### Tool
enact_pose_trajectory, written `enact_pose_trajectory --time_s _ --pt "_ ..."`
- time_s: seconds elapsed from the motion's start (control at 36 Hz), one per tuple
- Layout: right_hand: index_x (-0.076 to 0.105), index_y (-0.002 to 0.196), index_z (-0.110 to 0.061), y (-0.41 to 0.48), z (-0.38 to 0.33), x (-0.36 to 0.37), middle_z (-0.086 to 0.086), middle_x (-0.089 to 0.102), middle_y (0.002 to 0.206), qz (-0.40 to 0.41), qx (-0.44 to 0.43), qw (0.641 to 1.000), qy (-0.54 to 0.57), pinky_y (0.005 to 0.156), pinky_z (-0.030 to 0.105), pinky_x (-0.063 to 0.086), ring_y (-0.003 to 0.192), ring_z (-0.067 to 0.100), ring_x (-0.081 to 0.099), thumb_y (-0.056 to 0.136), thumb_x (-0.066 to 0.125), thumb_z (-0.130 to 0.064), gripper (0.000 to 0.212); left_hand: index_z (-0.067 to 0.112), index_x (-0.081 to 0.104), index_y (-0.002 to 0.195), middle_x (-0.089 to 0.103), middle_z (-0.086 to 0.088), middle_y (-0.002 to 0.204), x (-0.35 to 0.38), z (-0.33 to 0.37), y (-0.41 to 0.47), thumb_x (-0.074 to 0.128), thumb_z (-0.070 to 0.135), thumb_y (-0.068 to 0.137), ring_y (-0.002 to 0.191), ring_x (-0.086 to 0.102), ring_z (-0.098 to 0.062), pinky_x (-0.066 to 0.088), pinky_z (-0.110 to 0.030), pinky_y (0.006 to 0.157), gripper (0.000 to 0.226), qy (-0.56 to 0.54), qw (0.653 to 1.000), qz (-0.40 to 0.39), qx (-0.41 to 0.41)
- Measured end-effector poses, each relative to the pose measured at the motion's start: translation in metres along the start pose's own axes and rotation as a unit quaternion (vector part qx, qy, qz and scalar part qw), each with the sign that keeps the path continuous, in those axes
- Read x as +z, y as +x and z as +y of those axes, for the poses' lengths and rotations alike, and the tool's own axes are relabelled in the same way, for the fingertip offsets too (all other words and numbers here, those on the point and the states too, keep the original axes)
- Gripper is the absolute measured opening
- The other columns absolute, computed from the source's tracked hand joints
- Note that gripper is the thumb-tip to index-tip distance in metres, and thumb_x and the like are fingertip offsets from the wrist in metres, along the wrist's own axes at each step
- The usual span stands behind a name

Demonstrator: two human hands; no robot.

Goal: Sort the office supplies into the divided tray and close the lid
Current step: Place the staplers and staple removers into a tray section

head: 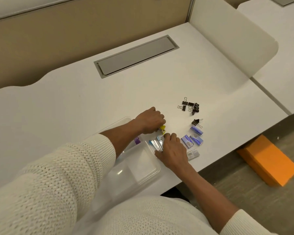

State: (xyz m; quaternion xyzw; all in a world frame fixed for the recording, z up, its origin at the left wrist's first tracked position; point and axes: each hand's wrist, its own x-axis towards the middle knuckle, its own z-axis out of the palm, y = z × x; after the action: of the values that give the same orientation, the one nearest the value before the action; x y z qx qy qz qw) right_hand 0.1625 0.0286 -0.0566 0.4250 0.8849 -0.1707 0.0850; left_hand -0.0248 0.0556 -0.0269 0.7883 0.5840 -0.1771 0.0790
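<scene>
Early stage: both hands (159,131) curled around small tools at the divided tray (143,168); binder clips (191,106), staple boxes (193,138) unsorted, lid open.

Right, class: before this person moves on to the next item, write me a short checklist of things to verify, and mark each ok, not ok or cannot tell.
1. Clear plastic divided tray lies open on the white desk: ok.
2. Left hand free for the next item: not ok, it holds a small yellow item.
3. Right hand free: cannot tell; fingers rest on blue-and-silver items.
4. Black binder clips sorted: not ok, loose on the desk.
5. Blue staple boxes sorted: not ok, beside the tray.
6. Lid closed: not ok.
</scene>
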Motion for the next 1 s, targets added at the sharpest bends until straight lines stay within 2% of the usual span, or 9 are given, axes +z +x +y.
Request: enact_pose_trajectory --time_s 0.14,0.22,0.28,0.5,0.69,0.81,0.86,0.92,1.0 --pt "0.041 0.144 -0.018 0.005 -0.005 -0.001 0.005 0.057 0.124 -0.029 0.002 0.999 0.015 0.062 0.026 0.04 0.091 0.016 0.051 0.091 0.069 -0.046 0.066 0.013 0.065 0.111 0.067 -0.004 0.112 -0.007 -0.007 -0.01 0.066 0.026 0.101 0.103 0.064 -0.029 0.039 -0.036 0.089 0.017 -0.15 0.975 0.118 -0.109" --pt "0.039 0.145 -0.018 0.01 -0.01 -0.002 0.006 0.056 0.124 -0.048 0.01 0.999 0.011 0.059 0.023 0.035 0.088 0.014 0.048 0.09 0.072 -0.044 0.069 0.011 0.068 0.103 0.069 -0.005 0.105 -0.023 -0.008 -0.027 0.073 0.032 0.097 0.094 0.065 -0.031 0.035 -0.035 0.078 0.023 -0.263 0.925 0.202 -0.186" --pt "0.038 0.145 -0.017 0.011 -0.012 -0.002 0.008 0.057 0.123 -0.045 0.017 0.999 0.009 0.065 0.028 0.046 0.092 0.018 0.055 0.091 0.071 -0.039 0.067 0.011 0.069 0.102 0.071 -0.003 0.102 -0.031 -0.009 -0.041 0.077 0.035 0.094 0.091 0.064 -0.031 0.044 -0.038 0.074 0.026 -0.326 0.886 0.236 -0.23" --pt "0.034 0.146 -0.021 0.006 -0.01 0.006 0.005 0.055 0.124 -0.004 -0.029 0.999 0.023 0.071 0.032 0.05 0.093 0.015 0.051 0.103 0.052 -0.03 0.047 0.013 0.072 0.104 0.074 -0.002 0.097 -0.038 0.0 -0.114 0.084 0.037 0.088 0.089 0.068 -0.027 0.058 -0.048 0.084 0.031 -0.441 0.769 0.279 -0.37" --pt "0.036 0.148 -0.01 0.009 -0.004 -0.026 0.015 0.062 0.128 -0.064 0.012 0.993 0.098 0.076 0.04 0.051 0.099 0.034 0.066 0.103 0.054 -0.02 0.05 0.015 0.078 0.088 0.074 0.005 0.077 -0.025 0.039 -0.183 0.092 0.037 0.079 0.07 0.067 -0.013 0.053 -0.027 0.067 0.027 -0.553 0.592 0.287 -0.512" --pt "0.036 0.144 -0.015 -0.001 -0.007 -0.057 0.012 0.065 0.116 -0.08 0.013 0.981 0.178 0.071 0.038 0.055 0.091 0.032 0.068 0.103 0.056 -0.018 0.046 0.004 0.078 0.084 0.079 -0.013 0.08 -0.01 0.076 -0.204 0.095 0.025 0.077 0.073 0.08 -0.028 0.069 -0.043 0.072 0.028 -0.653 0.47 0.251 -0.538" --pt "0.037 0.139 -0.022 -0.011 -0.013 -0.071 0.006 0.066 0.103 -0.099 -0.008 0.971 0.216 0.062 0.038 0.058 0.079 0.027 0.071 0.103 0.058 -0.019 0.041 0.001 0.076 0.084 0.08 -0.014 0.08 -0.005 0.09 -0.204 0.096 0.021 0.076 0.063 0.08 -0.023 0.069 -0.038 0.064 0.03 -0.683 0.432 0.227 -0.543" --pt "0.04 0.133 -0.027 -0.022 -0.024 -0.078 0.004 0.066 0.092 -0.141 -0.015 0.953 0.267 0.054 0.03 0.058 0.07 0.021 0.071 0.102 0.061 -0.02 0.038 0.002 0.074 0.089 0.08 -0.012 0.082 -0.003 0.101 -0.198 0.097 0.022 0.075 0.056 0.078 -0.019 0.066 -0.031 0.057 0.033 -0.694 0.424 0.202 -0.546" --pt "0.045 0.133 -0.025 -0.033 -0.043 -0.071 0.007 0.065 0.096 -0.193 -0.017 0.94 0.282 0.056 0.026 0.058 0.076 0.023 0.074 0.101 0.064 -0.019 0.038 0.012 0.069 0.092 0.08 -0.007 0.085 0.0 0.113 -0.182 0.095 0.024 0.078 0.055 0.078 -0.019 0.068 -0.034 0.059 0.032 -0.676 0.456 0.164 -0.555"
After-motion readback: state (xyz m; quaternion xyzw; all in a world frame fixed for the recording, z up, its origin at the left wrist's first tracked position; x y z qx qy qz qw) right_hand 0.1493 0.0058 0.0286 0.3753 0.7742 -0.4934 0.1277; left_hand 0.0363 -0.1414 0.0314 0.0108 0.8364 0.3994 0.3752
